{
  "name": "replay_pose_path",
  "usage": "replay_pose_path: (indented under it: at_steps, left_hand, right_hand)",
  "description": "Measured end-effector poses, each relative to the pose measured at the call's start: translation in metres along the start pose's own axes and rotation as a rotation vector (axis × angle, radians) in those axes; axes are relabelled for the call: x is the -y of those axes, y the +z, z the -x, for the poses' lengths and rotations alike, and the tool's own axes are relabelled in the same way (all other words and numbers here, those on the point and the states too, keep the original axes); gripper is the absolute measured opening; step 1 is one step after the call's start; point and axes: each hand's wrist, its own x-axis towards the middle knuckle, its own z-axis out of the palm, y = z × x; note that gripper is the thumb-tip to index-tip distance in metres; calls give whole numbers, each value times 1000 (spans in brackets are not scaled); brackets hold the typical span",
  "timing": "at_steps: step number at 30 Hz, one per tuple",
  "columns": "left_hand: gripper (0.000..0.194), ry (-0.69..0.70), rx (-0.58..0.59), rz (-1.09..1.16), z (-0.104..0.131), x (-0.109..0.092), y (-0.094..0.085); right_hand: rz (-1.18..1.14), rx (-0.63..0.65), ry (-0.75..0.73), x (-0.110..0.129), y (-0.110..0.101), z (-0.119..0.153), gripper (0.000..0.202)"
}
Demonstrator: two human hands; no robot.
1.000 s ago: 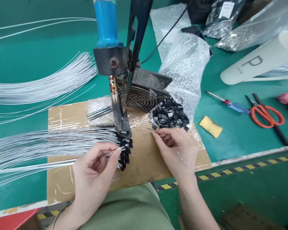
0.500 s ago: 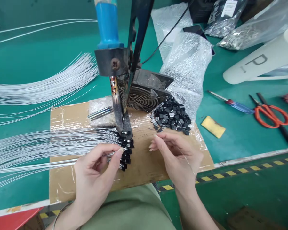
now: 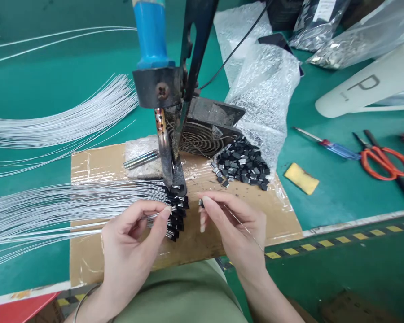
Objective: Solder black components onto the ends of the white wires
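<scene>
My left hand (image 3: 134, 237) is closed in a pinch on a white wire (image 3: 173, 208), whose tip pokes out past the fingertips. Between the thumb and forefinger of my right hand (image 3: 237, 229) is a small black connector (image 3: 201, 203) with metal pins facing left. A thin strand of solder wire (image 3: 245, 229) also runs through that hand. Just behind my left fingertips, the tip of a soldering iron (image 3: 164, 152) points down from its stand. Below it lie white wires (image 3: 121, 197) ending in black connectors (image 3: 180, 220).
A fan (image 3: 202, 134) stands behind the iron. Loose black connectors (image 3: 244, 163) are heaped on the cardboard (image 3: 87, 264). To the right lie a yellow sponge (image 3: 301, 178), a screwdriver (image 3: 340, 149), orange-handled scissors (image 3: 385, 163) and a white cup (image 3: 363, 87). More wires (image 3: 97, 112) lie back left.
My right hand has moved left and slightly down from near the connector heap, towards my left hand. A black connector now shows in its fingertips. My left hand has hardly moved.
</scene>
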Motion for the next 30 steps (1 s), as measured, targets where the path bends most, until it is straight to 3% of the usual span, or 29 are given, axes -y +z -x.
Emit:
replay_pose_path:
  at_steps: [7,15,27,30]
  left_hand:
    - [4,-25,32,77,-2,-5,-3]
    - [14,37,203,223,-7,-9,-8]
    - [14,-35,226,240,-9,-12,-6]
    - [12,-80,215,235,-9,-14,-6]
  right_hand:
    - [-75,136,35,2,12,-1,15]
    - [-72,194,25,4,18,0,20]
    - [-47,213,-20,2,18,3,24]
    - [-5,239,-61,-1,14,7,35]
